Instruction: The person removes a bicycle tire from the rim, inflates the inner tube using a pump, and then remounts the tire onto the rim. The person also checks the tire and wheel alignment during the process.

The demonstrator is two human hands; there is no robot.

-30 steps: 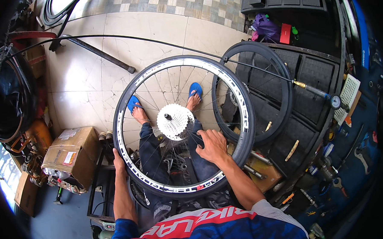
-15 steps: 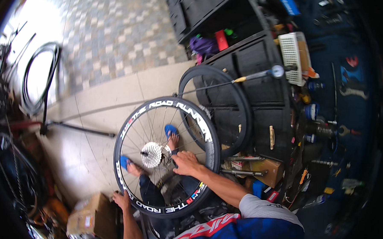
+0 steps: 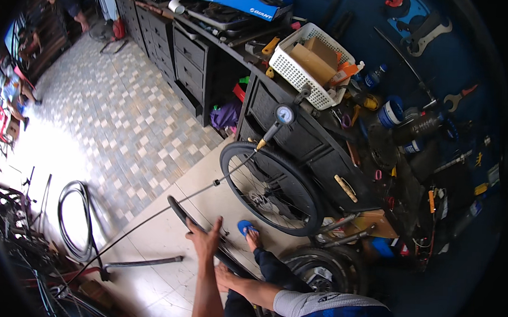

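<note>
A black bicycle wheel [image 3: 179, 212] with a deep rim stands edge-on in front of me, tilted over my legs. My left hand [image 3: 205, 239] grips its upper rim, fingers spread upward over the edge. My right hand [image 3: 224, 275] holds the wheel lower down, near its middle; the hub is hidden behind the hand and rim. My foot in a blue sandal [image 3: 245, 226] rests on the tiled floor just beyond the wheel.
A second wheel with a tyre [image 3: 272, 187] leans on the black drawer cabinet [image 3: 300, 143], with a pump gauge [image 3: 284, 114] above it. A white basket [image 3: 303, 75] sits on the cluttered bench. A loose tyre [image 3: 73, 218] and pump hose lie left; another wheel [image 3: 323, 272] is by my right knee.
My head turned up and right, bringing the bench and tool wall into view. The wheel went from flat, face-on to edge-on, and my left hand moved from its lower rim to its upper rim.
</note>
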